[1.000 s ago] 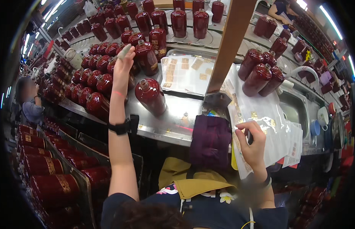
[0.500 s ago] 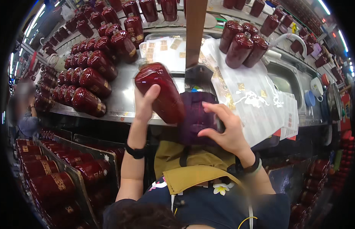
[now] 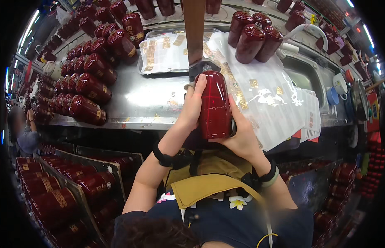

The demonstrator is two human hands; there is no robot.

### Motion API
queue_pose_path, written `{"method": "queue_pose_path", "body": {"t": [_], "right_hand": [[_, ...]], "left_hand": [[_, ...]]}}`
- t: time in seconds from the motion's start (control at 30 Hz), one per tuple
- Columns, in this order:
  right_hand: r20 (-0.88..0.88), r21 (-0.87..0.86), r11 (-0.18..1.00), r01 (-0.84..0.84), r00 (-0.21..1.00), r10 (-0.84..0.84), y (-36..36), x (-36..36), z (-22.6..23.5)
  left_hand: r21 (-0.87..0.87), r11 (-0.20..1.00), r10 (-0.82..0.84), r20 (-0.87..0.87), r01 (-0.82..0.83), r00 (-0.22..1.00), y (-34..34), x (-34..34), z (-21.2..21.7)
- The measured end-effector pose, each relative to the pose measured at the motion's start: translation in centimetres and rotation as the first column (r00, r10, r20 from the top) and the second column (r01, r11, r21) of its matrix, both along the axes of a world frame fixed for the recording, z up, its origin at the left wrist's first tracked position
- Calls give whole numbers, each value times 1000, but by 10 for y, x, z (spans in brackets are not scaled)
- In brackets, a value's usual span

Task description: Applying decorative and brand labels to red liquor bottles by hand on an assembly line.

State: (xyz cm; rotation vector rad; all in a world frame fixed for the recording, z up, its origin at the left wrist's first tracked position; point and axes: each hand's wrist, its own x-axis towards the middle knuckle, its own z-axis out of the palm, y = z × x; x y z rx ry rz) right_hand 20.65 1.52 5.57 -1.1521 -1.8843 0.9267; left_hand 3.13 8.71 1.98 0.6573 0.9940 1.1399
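Observation:
A glossy dark-red bottle (image 3: 216, 107) lies in front of me, its neck pointing away toward a wooden post. My left hand (image 3: 195, 99) is closed along its left side, thumb near the shoulder. Around the lower right side and base, my right hand (image 3: 243, 134) grips the same bottle. No gold decal shows on the face turned up; thin bright red lines cross it. Dark cloth shows partly beneath the bottle, mostly hidden by it and my hands. Right of the bottle, plastic-covered sheets (image 3: 269, 111) carry small gold decals.
A wooden post (image 3: 194, 31) rises just beyond the bottle. Red bottles with gold decals (image 3: 88, 108) lie stacked at left; several upright bottles (image 3: 249, 43) stand on the sheets. Behind are a tray (image 3: 143, 71) of decals and a sink (image 3: 302, 72). Bottle crates (image 3: 83, 194) flank me; another person (image 3: 29, 138) is far left.
The bottle has moved from a tilted, raised hold in my left hand to the place before the post. My right hand, open before, has closed on it too.

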Motion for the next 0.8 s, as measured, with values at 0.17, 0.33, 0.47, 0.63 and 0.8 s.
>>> {"method": "queue_pose_path", "body": {"t": [0.17, 0.33, 0.47, 0.63, 0.8], "right_hand": [[52, 31, 999, 33, 998, -34, 15, 0, -18], [70, 96, 993, -66, 996, 60, 14, 11, -24], [81, -75, 996, 44, 996, -38, 30, 78, -22], [487, 136, 790, 598, 654, -579, 57, 266, -35], [698, 91, 591, 801, 372, -612, 41, 392, -33]], "left_hand": [[76, 987, 153, -202, -140, 967, 7, 6, -7], [504, 855, 323, -701, 121, 636, -27, 8, 31], [470, 875, 263, -657, 112, 706, -32, 15, 26], [481, 856, 262, -719, 189, 644, -31, 10, 16], [517, 840, 347, -745, 164, 569, -29, 13, 10]]}}
